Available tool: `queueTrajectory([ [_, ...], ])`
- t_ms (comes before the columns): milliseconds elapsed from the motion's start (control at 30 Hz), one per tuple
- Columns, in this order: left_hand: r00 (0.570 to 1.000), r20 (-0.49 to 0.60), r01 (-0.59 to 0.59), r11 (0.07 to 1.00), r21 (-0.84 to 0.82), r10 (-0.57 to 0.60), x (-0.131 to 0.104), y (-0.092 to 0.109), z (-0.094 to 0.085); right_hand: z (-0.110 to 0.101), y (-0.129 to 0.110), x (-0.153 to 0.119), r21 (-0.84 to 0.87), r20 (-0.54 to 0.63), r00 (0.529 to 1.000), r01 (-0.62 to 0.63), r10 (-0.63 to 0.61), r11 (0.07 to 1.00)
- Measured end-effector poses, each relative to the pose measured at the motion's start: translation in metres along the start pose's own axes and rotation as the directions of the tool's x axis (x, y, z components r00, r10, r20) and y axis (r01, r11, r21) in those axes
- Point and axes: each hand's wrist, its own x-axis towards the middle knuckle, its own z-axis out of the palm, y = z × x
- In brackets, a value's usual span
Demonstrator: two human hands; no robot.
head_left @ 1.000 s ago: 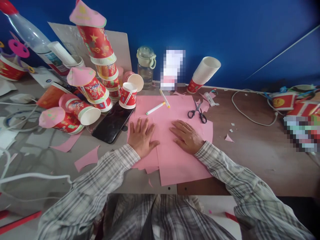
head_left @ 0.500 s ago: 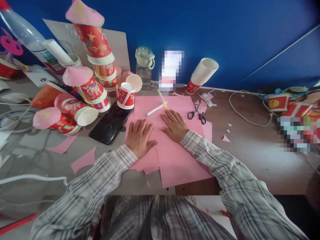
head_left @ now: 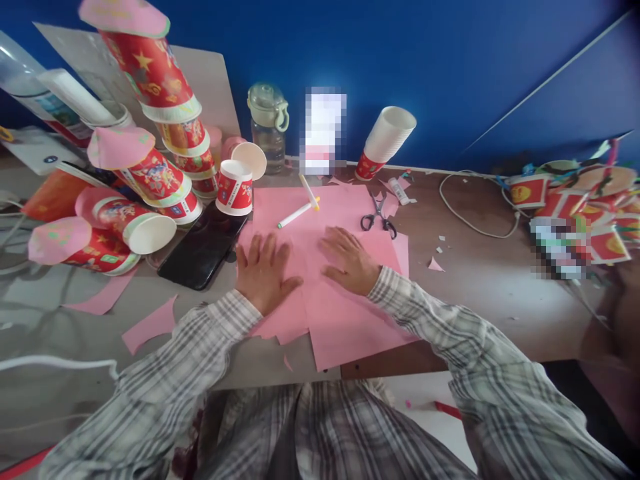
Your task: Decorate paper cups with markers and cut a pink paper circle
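My left hand [head_left: 263,273] lies flat, fingers spread, on the left part of a pink paper sheet [head_left: 350,320] on the table. My right hand [head_left: 350,260] rests palm down on the same sheet, a little to the right and farther back. Neither hand holds anything. Just beyond the hands, two markers [head_left: 299,213] lie crossed on the paper. Black-handled scissors [head_left: 379,219] lie to the right of them at the paper's edge.
A black phone [head_left: 203,247] lies left of the paper. Red paper cups [head_left: 145,180], some capped with pink paper, are piled at the left. A stack of white cups [head_left: 387,140], a bottle [head_left: 270,127], a white cable [head_left: 470,213] and pink scraps [head_left: 150,323] surround the sheet.
My right hand slid forward over the pink paper toward the markers, then drew back slightly. The view shifted right and tilted. My left hand stayed flat on the sheet.
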Motion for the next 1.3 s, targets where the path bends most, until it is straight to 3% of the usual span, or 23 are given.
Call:
queueTrajectory([
  [133, 0.994, -0.030, 0.102, 0.995, -0.013, -0.102, 0.002, -0.006, -0.001, -0.001, 0.003, 0.004, -0.035, 0.001, 0.996, -0.085, 0.086, 0.996],
  [300, 0.993, -0.069, 0.089, 0.994, -0.067, -0.094, 0.002, -0.010, 0.002, 0.005, -0.003, 0.000, -0.068, -0.008, 0.996, -0.087, 0.086, 0.994],
  [400, 0.979, -0.170, 0.080, 0.978, -0.191, -0.113, 0.006, -0.016, 0.004, 0.006, -0.002, 0.000, -0.071, -0.028, 0.996, -0.081, 0.080, 0.994],
  [567, 0.879, -0.428, 0.011, 0.905, -0.424, -0.211, 0.014, -0.030, 0.005, 0.007, -0.002, 0.000, -0.060, -0.068, 0.995, -0.070, 0.066, 0.996],
  [633, 0.836, -0.488, -0.003, 0.886, -0.464, -0.253, 0.013, -0.032, 0.004, 0.008, -0.002, 0.000, -0.061, -0.071, 0.995, -0.075, 0.070, 0.995],
  [700, 0.820, -0.514, -0.027, 0.879, -0.475, -0.253, 0.011, -0.032, -0.001, 0.007, -0.002, -0.001, -0.062, -0.068, 0.995, -0.078, 0.074, 0.995],
  [933, 0.842, -0.537, -0.198, 0.896, -0.397, -0.052, 0.000, -0.002, -0.026, 0.005, -0.002, -0.002, -0.076, -0.057, 0.997, -0.057, 0.053, 0.995],
  [1000, 0.879, -0.473, -0.228, 0.923, -0.310, 0.058, -0.003, 0.016, -0.031, 0.006, -0.001, -0.002, -0.087, -0.065, 0.997, -0.052, 0.047, 0.995],
  [1100, 0.937, -0.289, -0.256, 0.947, -0.195, 0.194, -0.010, 0.045, -0.034, 0.007, 0.000, -0.003, -0.105, -0.067, 0.997, -0.051, 0.044, 0.993],
  [1167, 0.928, -0.214, -0.333, 0.936, -0.116, 0.304, -0.015, 0.063, -0.032, 0.007, 0.000, -0.002, -0.125, -0.049, 0.997, -0.057, 0.052, 0.991],
  [1300, 0.879, -0.179, -0.451, 0.893, -0.010, 0.442, -0.022, 0.083, -0.026, 0.007, -0.001, 0.000, -0.161, 0.008, 0.996, -0.084, 0.086, 0.983],
])
